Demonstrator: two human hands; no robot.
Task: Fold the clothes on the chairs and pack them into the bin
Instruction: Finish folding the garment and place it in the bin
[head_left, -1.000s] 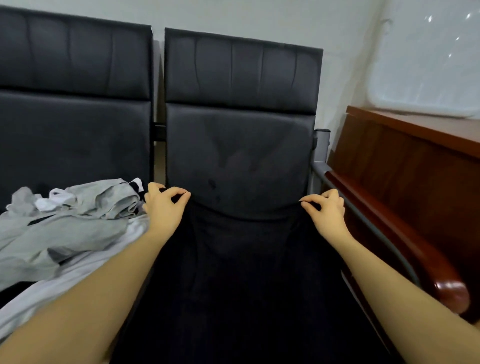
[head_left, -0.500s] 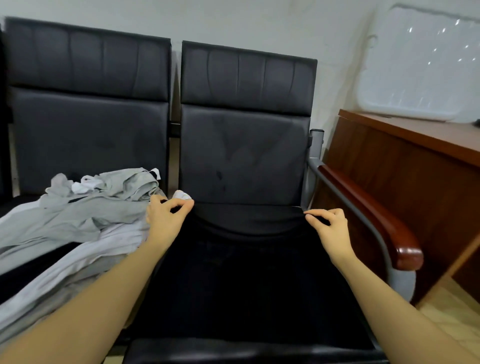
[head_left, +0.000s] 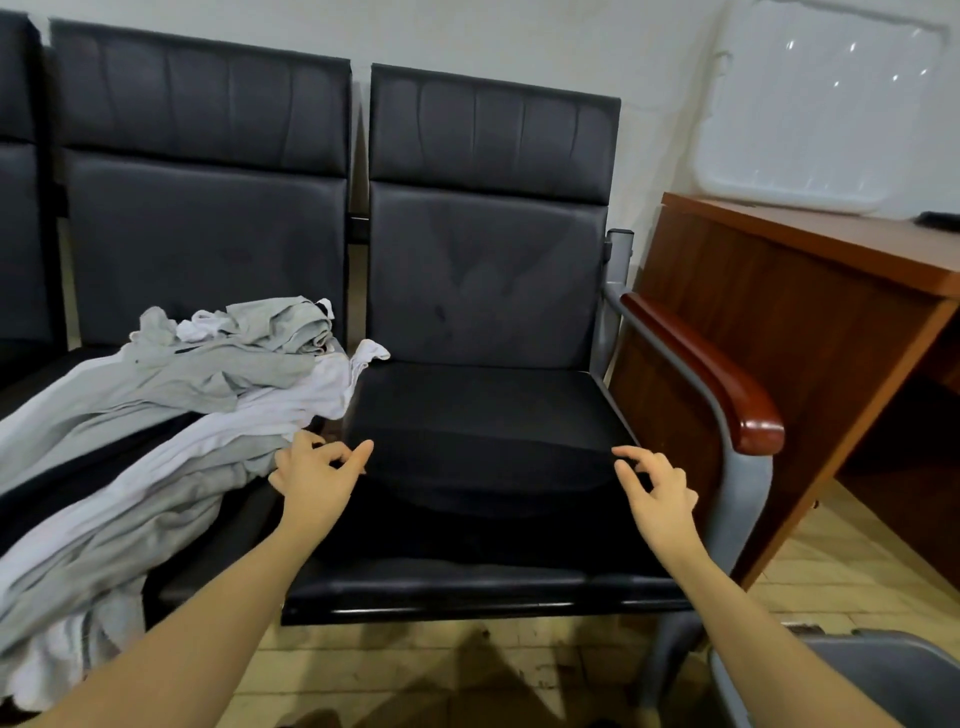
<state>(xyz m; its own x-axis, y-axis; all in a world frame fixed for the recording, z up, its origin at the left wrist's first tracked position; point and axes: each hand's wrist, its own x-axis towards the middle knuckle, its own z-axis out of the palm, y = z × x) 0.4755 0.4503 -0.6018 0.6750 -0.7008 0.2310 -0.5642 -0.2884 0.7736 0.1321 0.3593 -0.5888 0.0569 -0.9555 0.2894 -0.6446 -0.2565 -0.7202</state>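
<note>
My left hand (head_left: 317, 480) and right hand (head_left: 655, 491) hover with fingers loosely spread, holding nothing, at either end of the black garment (head_left: 483, 467) lying folded on the right chair's seat (head_left: 467, 582). Grey and white clothes (head_left: 156, 415) pile on the neighbouring chair; the grey bin (head_left: 883, 675) stands lower right.

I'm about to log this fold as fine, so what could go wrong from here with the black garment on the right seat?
The black garment barely stands out against the black seat, so an uneven edge or crease could go unnoticed. Both the left hand and the right hand appear to have let go, so the fold may loosen. The grey and white pile spills toward this seat and might get caught up when lifting it to the bin.
</note>
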